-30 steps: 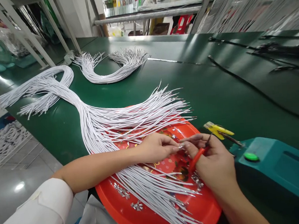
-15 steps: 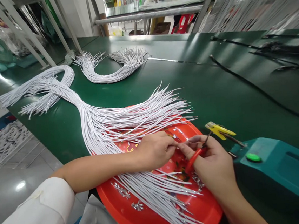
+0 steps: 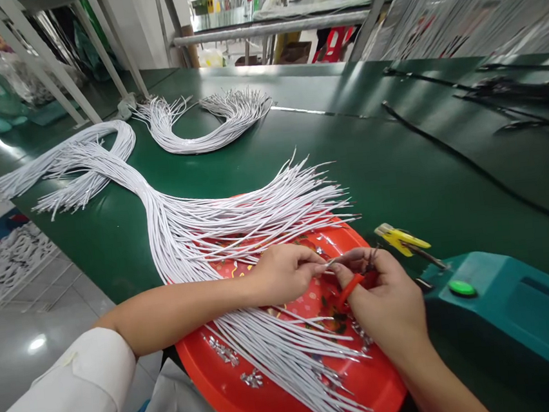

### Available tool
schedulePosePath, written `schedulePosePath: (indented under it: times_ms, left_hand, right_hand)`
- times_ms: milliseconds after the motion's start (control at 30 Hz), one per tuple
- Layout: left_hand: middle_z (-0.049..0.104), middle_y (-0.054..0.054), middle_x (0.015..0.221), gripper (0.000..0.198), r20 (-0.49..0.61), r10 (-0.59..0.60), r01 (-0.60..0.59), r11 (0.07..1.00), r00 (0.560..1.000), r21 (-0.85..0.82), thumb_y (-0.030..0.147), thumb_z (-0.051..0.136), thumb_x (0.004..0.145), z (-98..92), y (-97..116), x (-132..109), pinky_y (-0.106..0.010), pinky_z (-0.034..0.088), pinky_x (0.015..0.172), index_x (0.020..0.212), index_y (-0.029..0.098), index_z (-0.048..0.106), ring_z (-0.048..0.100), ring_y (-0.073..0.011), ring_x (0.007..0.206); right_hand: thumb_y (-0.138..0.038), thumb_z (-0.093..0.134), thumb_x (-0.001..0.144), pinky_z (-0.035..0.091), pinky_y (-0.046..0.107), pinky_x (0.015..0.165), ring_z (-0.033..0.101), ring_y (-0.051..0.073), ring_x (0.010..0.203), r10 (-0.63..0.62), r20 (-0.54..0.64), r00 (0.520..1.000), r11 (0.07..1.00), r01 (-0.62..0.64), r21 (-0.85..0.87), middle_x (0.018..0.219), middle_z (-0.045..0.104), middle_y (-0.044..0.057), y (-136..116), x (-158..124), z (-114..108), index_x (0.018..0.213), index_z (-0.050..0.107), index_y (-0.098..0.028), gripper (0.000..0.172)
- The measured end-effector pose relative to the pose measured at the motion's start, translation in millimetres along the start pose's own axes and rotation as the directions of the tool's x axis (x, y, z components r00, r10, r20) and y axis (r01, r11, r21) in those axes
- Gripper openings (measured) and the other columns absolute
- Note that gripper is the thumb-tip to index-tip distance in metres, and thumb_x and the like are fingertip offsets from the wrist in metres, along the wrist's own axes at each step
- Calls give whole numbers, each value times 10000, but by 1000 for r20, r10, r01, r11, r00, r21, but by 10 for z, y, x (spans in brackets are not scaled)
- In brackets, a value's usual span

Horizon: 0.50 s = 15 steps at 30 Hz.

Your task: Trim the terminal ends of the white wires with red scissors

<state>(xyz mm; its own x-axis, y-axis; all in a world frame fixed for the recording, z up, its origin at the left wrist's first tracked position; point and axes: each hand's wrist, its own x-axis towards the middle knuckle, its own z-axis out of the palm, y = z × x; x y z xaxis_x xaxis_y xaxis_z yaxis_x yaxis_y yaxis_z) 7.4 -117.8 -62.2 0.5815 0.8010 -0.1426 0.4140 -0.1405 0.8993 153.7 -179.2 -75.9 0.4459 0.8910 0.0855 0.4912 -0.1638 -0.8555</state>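
My left hand [image 3: 283, 273] is closed in a pinch on the end of a white wire [image 3: 329, 263] above the red tray [image 3: 210, 393]. Facing it, my right hand [image 3: 385, 299] has thumb and fingertips at the same wire end. A small red-handled tool [image 3: 349, 291] with a dark metal tip is held within the right hand; its kind is partly hidden by the fingers. Many white wires [image 3: 268, 342] fan across the tray, some beneath my left forearm. Small silvery metal pieces [image 3: 251, 379] lie in little heaps on the tray.
Right of the tray sits a teal machine [image 3: 518, 318] with a green button and yellow-handled pliers [image 3: 401, 238] beside it. Further bundles of white wire [image 3: 200, 142] lie on the green table [image 3: 346, 141]. A black cable [image 3: 469, 161] runs along the right.
The fingertips of both hands have parted slightly, and a short stretch of white wire now shows between them. The red-handled tool has turned a little in my right hand.
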Motion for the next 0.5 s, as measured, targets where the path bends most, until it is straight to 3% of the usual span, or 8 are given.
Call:
schedulePosePath:
  times_ms: [233,367,500]
  left_hand:
    - [703,-54,848,218,-83,13,-16,999,996,-39,271,541,819,-77,57,50,-242,443,667,897,131,690,591,-119,728]
    - [700,-52,847,222,-112,97,-87,992,989,91,274,526,831,-102,90,39,-251,444,690,890,143,695,589,-124,733]
    - [690,-29,785,190,-29,82,-78,989,996,123,227,525,826,-75,71,16,-232,441,662,876,153,693,573,-108,684]
  right_hand:
    - [-464,675,686,476,305,568,597,173,591,131,-89,987,987,-121,108,678,623,8,10,-3,16,904,573,-215,347]
    - [-372,678,692,520,353,703,658,207,791,94,-20,995,937,-82,340,854,683,54,-59,0,30,911,539,-220,301]
    - [-356,713,655,528,375,755,662,203,802,31,7,999,927,-32,374,837,686,41,-100,-6,30,898,552,-216,323]
